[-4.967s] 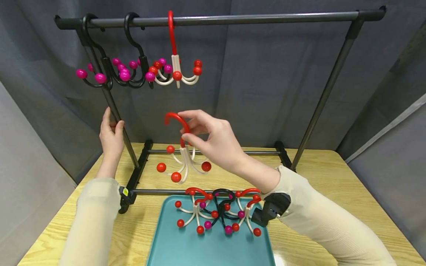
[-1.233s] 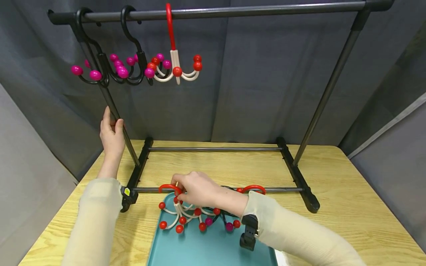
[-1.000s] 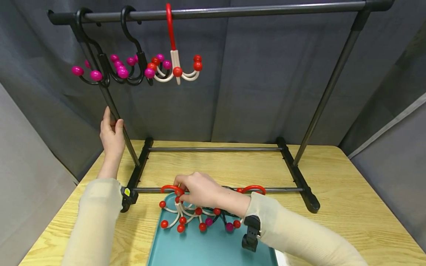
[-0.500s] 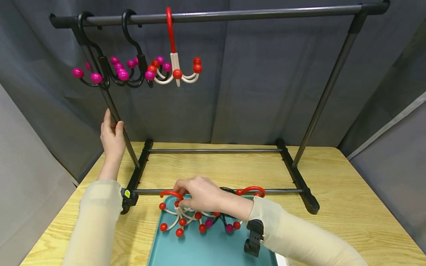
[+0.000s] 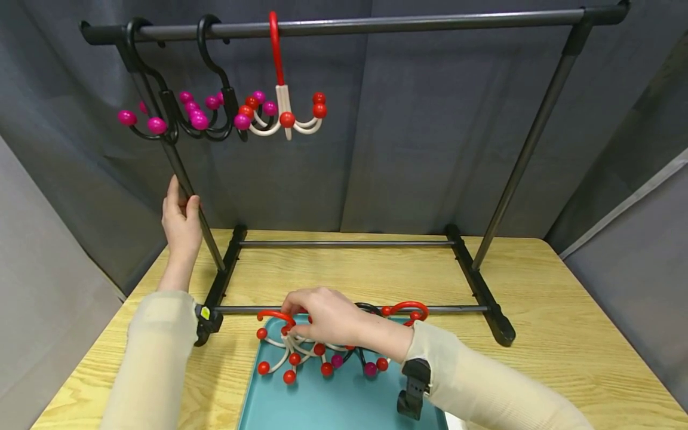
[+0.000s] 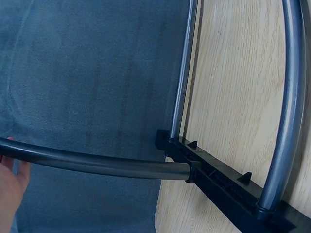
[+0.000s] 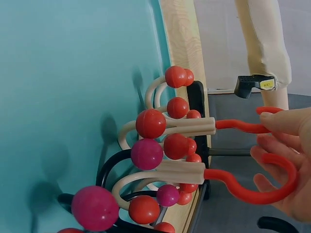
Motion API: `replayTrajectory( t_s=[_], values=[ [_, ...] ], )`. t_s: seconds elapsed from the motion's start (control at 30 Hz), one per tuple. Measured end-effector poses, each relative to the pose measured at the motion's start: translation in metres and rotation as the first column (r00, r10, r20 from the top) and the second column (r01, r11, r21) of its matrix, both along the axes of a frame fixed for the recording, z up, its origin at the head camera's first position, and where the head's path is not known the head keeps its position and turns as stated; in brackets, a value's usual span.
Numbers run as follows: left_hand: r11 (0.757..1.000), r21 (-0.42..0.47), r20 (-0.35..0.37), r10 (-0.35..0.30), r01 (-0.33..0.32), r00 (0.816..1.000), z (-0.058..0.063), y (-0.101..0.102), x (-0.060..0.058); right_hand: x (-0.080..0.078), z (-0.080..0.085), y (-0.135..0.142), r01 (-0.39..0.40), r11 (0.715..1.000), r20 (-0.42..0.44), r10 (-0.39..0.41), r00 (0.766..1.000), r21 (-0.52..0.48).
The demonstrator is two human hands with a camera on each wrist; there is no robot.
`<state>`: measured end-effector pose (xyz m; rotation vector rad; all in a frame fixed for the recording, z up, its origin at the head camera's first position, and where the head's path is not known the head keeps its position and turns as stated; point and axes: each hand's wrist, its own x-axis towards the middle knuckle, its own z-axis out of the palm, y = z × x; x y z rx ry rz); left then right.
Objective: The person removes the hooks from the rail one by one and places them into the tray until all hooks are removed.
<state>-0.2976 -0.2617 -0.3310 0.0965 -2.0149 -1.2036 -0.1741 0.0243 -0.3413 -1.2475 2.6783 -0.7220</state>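
My left hand (image 5: 181, 227) grips the rack's left post (image 5: 206, 236), with its thumb in front and fingertips behind. In the left wrist view the same post (image 6: 112, 164) crosses in front of the fingers. Above the tray's far left corner, my right hand (image 5: 330, 315) pinches the red hook of a white multi-arm hanger (image 7: 194, 127) tipped with red balls. A second red-and-white hanger (image 7: 182, 171) lies close beside it, its hook before my lower fingers. A black hanger with magenta balls (image 5: 369, 308) and another red-hooked hanger (image 5: 412, 306) are partly hidden behind my right hand and forearm.
A teal tray (image 5: 322, 412) lies in front of the rack base on the wooden table (image 5: 580, 334). From the top bar (image 5: 430, 22) hang two black hangers (image 5: 217, 65) and one red-and-white hanger (image 5: 276, 54), all toward the left. Grey curtains stand behind.
Earlier my right hand held a red-and-white hanger in the air beneath the bar; it has come down to the tray's left side. Over the last second it barely shifts. The left hand stays put.
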Motion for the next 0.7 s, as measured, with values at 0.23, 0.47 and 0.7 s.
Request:
replayTrajectory(
  t_s=[0.23, 0.47, 0.7],
  values=[
    [1.000, 0.000, 0.009, -0.003, 0.003, 1.000, 0.000, 0.000, 0.001, 0.001, 0.006, 0.008, 0.012, 0.999, 0.021, -0.011, 1.000, -0.047],
    [1.000, 0.002, 0.029, -0.019, 0.019, 0.999, 0.003, -0.001, 0.004, 0.002, 0.011, 0.020, 0.068, 0.990, 0.034, -0.064, 0.997, -0.127],
    [0.999, -0.031, 0.099, -0.019, 0.022, 0.995, 0.010, -0.005, 0.010, -0.003, 0.016, 0.040, 0.110, 0.971, 0.010, -0.111, 0.994, -0.212]
  ],
)
